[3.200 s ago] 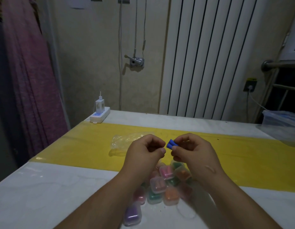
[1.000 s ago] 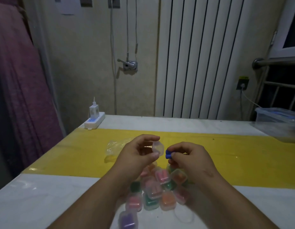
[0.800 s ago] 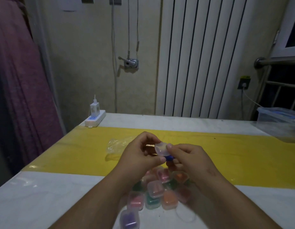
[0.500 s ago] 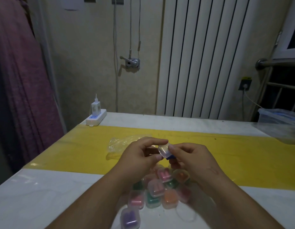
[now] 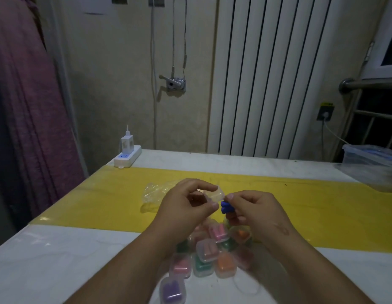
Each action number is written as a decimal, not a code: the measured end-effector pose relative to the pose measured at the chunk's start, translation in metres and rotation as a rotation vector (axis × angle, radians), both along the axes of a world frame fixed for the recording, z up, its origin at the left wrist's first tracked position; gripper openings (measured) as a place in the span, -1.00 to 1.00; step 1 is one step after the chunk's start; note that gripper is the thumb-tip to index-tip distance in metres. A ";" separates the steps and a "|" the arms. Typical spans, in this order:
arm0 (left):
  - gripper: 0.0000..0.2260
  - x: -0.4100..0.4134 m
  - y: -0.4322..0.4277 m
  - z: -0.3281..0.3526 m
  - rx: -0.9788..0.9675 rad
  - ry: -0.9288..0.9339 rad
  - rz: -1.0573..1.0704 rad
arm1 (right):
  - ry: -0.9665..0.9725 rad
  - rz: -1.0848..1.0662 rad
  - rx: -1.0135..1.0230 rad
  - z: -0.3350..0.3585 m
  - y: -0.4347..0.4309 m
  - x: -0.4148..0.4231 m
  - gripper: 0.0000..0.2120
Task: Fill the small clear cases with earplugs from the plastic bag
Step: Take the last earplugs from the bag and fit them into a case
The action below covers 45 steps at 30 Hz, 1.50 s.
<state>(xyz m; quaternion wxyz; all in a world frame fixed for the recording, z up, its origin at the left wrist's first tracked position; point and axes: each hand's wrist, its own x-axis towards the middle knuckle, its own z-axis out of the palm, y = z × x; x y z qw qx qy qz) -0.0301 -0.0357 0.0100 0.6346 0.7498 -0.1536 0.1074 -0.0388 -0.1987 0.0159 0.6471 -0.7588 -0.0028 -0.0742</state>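
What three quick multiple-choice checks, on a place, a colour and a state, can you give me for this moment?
1. The plastic bag lies: A on the yellow strip; B on the floor; C on a shelf.
2. The earplugs in the right hand are: A pink; B green; C blue.
3. Those earplugs are: A shut inside a case; B pinched beside the clear case in the left hand; C dropped on the floor.

Answers:
1 A: the bag rests on yellow, beyond the left hand.
2 C: blue tips show between the fingers.
3 B: the right hand pinches them next to the case, outside it.
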 end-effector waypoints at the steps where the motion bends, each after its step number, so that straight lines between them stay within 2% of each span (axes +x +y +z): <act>1: -0.77 0.000 0.000 0.000 -0.014 0.008 0.002 | 0.015 0.017 0.002 0.001 0.001 -0.001 -0.81; 6: -0.81 0.001 -0.003 -0.003 0.030 -0.010 0.007 | 0.008 0.054 -0.039 0.002 0.003 -0.006 -0.88; 13: -0.73 0.004 -0.002 -0.007 0.156 -0.115 0.054 | -0.027 0.031 -0.095 0.003 0.006 -0.008 -0.81; 15: -0.78 0.004 -0.004 -0.004 0.098 -0.078 0.038 | -0.028 -0.001 -0.108 0.001 0.008 -0.007 -0.81; 17: -0.79 0.004 -0.004 0.000 -0.049 -0.006 0.011 | -0.015 -0.021 -0.094 0.000 0.010 -0.007 -0.81; 19: -0.72 0.005 -0.002 0.004 -0.160 0.049 -0.007 | -0.013 -0.020 -0.081 -0.001 0.010 -0.006 -0.82; 21: -0.64 0.004 0.000 0.004 -0.190 0.063 -0.027 | -0.016 -0.011 -0.056 0.000 0.009 -0.006 -0.84; 24: -0.56 0.001 0.002 0.004 -0.118 0.084 -0.064 | -0.046 -0.015 -0.048 0.001 0.006 -0.004 -0.86; 28: -0.66 -0.001 0.000 0.003 -0.051 0.144 -0.097 | -0.086 -0.012 -0.005 -0.001 0.003 -0.002 -0.85; 31: -0.68 0.001 0.000 -0.002 0.054 0.059 -0.027 | -0.139 -0.047 -0.005 -0.002 -0.001 0.001 -0.83; 36: -0.66 0.006 -0.001 -0.005 0.052 0.048 0.053 | -0.259 -0.141 0.055 0.001 -0.010 0.004 -0.80; 45: -0.64 0.005 -0.003 -0.004 0.019 0.062 0.019 | -0.371 -0.133 -0.305 -0.009 0.006 0.001 -0.81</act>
